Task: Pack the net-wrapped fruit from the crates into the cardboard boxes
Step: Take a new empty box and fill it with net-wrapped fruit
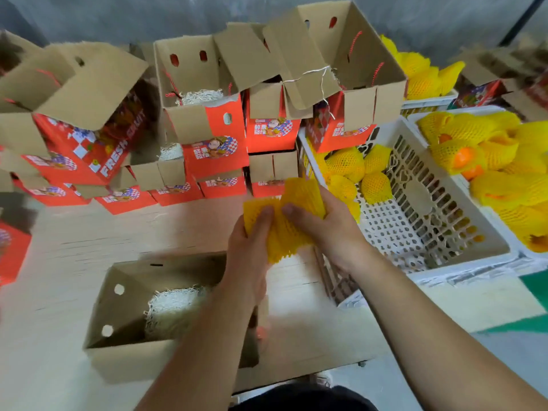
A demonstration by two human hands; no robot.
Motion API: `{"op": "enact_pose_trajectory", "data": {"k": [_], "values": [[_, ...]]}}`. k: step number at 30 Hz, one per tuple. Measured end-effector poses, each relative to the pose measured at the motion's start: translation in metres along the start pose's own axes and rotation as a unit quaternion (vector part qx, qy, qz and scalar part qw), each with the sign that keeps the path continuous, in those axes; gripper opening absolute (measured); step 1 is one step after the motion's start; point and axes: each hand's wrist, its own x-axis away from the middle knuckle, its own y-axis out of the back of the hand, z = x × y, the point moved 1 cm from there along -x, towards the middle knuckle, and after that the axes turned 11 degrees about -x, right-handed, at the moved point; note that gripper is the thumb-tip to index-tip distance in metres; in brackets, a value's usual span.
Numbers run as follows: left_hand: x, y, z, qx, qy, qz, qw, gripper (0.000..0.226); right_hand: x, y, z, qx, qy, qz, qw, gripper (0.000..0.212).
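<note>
An open cardboard box lined with white shredded paper sits lower left. Above its right edge, the left hand and right hand both grip yellow net-wrapped fruit, fingers closed around it. Right: a white slatted crate holding more wrapped fruit.

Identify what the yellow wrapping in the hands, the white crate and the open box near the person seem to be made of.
Yellow wrapping: apparently soft foam mesh, matte, with an open lattice that bends under the fingers.
White crate: looks like rigid moulded plastic, with slotted walls and a perforated floor.
Open box: plain brown cardboard, matte, with punched holes; pale shredded filler inside, probably paper.
</note>
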Motion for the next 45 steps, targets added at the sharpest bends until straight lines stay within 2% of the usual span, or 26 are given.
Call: {"op": "enact_pose_trajectory", "data": {"k": [4,6,8,9,10,12,15,17,20,21,22,23,24,25,28,31,34,37,41,45], "values": [[0.003,0.091,-0.008,0.018,0.045,0.056,0.997,0.033,0.018,-0.084,-0.026,-0.02,-0.006,-0.062,0.998,0.022],[0.002,0.136,-0.008,0.02,0.072,0.072,0.995,0.032,0.025,-0.122,-0.046,-0.072,-0.078,-0.077,0.991,0.04],[-0.003,0.18,-0.006,-0.025,0.069,0.053,0.996,0.032,0.032,-0.156,-0.065,-0.17,-0.181,-0.084,0.965,0.06],[-0.004,0.199,-0.005,-0.049,0.067,0.046,0.996,0.032,0.034,-0.169,-0.074,-0.194,-0.214,-0.088,0.953,0.06],[-0.006,0.216,-0.002,-0.067,0.072,0.041,0.994,0.032,0.036,-0.18,-0.083,-0.18,-0.223,-0.085,0.954,0.05],[-0.007,0.243,0.009,-0.087,0.1,0.016,0.991,0.029,0.044,-0.2,-0.101,-0.079,-0.224,-0.065,0.969,0.023],[-0.018,0.266,0.036,-0.063,0.198,-0.021,0.978,0.03,0.043,-0.213,-0.131,0.068,-0.273,-0.061,0.958,0.009],[-0.027,0.267,0.047,-0.101,0.247,-0.025,0.964,0.029,0.034,-0.22,-0.146,0.121,-0.321,-0.028,0.939,0.007],[-0.04,0.256,0.048,-0.162,0.281,-0.016,0.946,0.005,0.016,-0.233,-0.161,0.211,-0.324,-0.023,0.922,0.011],[-0.042,0.252,0.045,-0.201,0.287,-0.013,0.937,0.002,0.011,-0.236,-0.167,0.245,-0.318,-0.015,0.916,0.024],[-0.045,0.25,0.044,-0.24,0.286,-0.015,0.927,0.008,0.008,-0.238,-0.175,0.267,-0.327,-0.007,0.906,0.04],[-0.048,0.248,0.046,-0.276,0.273,-0.02,0.922,0.028,0.006,-0.239,-0.181,0.278,-0.347,-0.004,0.896,0.051],[-0.051,0.247,0.048,-0.316,0.268,-0.024,0.91,0.049,0.006,-0.24,-0.184,0.291,-0.358,0.001,0.887,0.057],[-0.05,0.245,0.048,-0.343,0.252,-0.029,0.904,0.058,0.006,-0.24,-0.187,0.307,-0.36,0.007,0.881,0.059],[-0.045,0.243,0.046,-0.323,0.159,-0.039,0.932,0.046,0.004,-0.237,-0.189,0.32,-0.322,0.017,0.891,0.044],[-0.04,0.244,0.041,-0.223,0.088,-0.028,0.971,0.029,0.008,-0.237,-0.17,0.265,-0.266,-0.024,0.926,0.024],[-0.032,0.232,0.034,-0.172,0.061,-0.001,0.983,0.015,0.013,-0.229,-0.151,0.162,-0.19,-0.092,0.964,0.009],[-0.026,0.204,0.025,-0.139,0.017,0.034,0.99,0.015,0.018,-0.217,-0.13,0.048,-0.126,-0.151,0.979,0.01],[-0.026,0.152,0.011,-0.129,-0.022,0.072,0.989,0.017,0.017,-0.188,-0.101,0.046,-0.039,-0.207,0.977,0.015],[-0.027,0.093,0.005,-0.125,-0.059,0.099,0.985,0.019,0.015,-0.141,-0.079,0.038,0.001,-0.257,0.966,0.015]]}}
